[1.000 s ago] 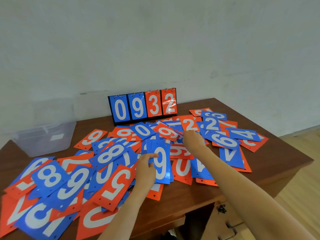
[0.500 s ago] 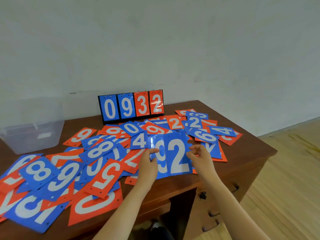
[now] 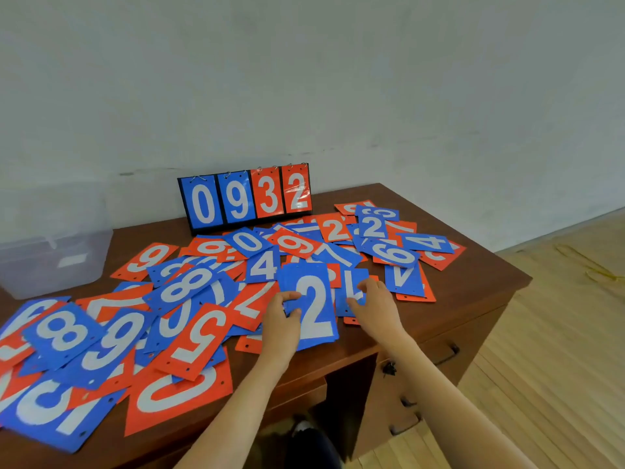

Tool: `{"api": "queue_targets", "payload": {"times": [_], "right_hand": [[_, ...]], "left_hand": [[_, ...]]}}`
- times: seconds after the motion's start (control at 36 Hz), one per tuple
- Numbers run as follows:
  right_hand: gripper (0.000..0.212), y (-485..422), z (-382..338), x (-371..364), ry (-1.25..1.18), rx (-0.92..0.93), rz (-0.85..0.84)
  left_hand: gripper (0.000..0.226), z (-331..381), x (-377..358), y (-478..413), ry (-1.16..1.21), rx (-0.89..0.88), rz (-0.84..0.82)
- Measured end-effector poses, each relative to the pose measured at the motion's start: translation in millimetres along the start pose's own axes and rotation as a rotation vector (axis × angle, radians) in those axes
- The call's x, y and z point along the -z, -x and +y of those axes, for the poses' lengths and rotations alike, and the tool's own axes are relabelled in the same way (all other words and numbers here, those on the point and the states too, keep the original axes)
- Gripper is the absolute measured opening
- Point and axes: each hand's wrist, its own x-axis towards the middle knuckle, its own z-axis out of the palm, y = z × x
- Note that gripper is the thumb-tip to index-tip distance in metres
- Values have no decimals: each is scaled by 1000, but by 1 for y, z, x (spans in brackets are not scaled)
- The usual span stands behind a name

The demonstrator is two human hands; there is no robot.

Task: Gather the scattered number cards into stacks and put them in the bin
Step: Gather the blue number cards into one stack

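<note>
Two hands are working just in front of the scoreboard (image 3: 245, 198), which is standing upright and showing 0932. The left hand (image 3: 281, 321) is gripping a stack of blue cards (image 3: 314, 309) topped by a white 2, with thumb and fingertips pinching the stack's left edge. This stack is lying directly in front of the scoreboard, toward the near edge of the table (image 3: 473, 286).

The right hand (image 3: 377, 308) is working in front of the scoreboard and slightly to its right. Its fingers are curling over a single blue card (image 3: 350, 280) and its thumb is pressing that card's lower part. The hand is covering most of the digit. Whether the card is lifting clear of the cards beneath cannot be told.

Loose number cards (image 3: 199, 336), orange and blue, are lying overlapped in front of the scoreboard and spreading out to both sides of it.

The bin (image 3: 50, 252), of clear plastic, is standing well to the left of the scoreboard, apart from both hands.
</note>
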Motion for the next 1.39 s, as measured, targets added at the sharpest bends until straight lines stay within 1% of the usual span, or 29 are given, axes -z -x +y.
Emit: {"api": "queue_targets", "payload": {"times": [0.06, 0.11, 0.19, 0.28, 0.39, 0.5, 0.67, 0.78, 0.92, 0.97, 1.08, 1.17, 1.22, 1.31, 1.39], "right_hand": [[55, -9, 4, 0, 130, -25, -85], [70, -16, 4, 0, 271, -25, -205], [76, -21, 2, -3, 420, 19, -293], [72, -22, 0, -6, 481, 53, -339], [56, -22, -7, -3, 549, 76, -371], [47, -18, -12, -2, 655, 202, -368], [31, -7, -13, 1, 684, 407, -311], [28, -3, -14, 7, 653, 411, -265], [23, -9, -17, 26, 688, 409, -73], [28, -12, -22, 38, 678, 422, -32], [29, -11, -28, 63, 556, 384, 103], [37, -10, -33, 81, 647, 440, 139], [35, -11, -39, 92, 648, 487, 154], [21, -7, -49, 104, 469, 508, 137], [24, -3, -53, 110, 187, 492, 41]], "left_hand": [[21, -6, 4, -5, 4, 26, 17], [23, -10, 7, -8, -5, 41, 32], [23, -12, 11, -9, -13, 42, 36], [22, -12, 14, -8, -7, 48, 27], [22, -10, 15, -5, -8, 54, 14], [22, -8, 15, -2, -15, 32, -3], [23, -4, 19, 1, -37, 17, 9], [22, -1, 21, 5, -40, 1, 12], [23, 3, 23, 10, -59, -11, 28], [23, 5, 24, 11, -72, -11, 32], [24, 9, 25, 12, -96, -27, 38], [26, 12, 28, 9, -129, -70, 64], [28, 17, 31, 6, -176, -116, 79], [31, 30, 34, 4, -226, -204, 77], [32, 41, 32, 2, -240, -280, 55]]}}
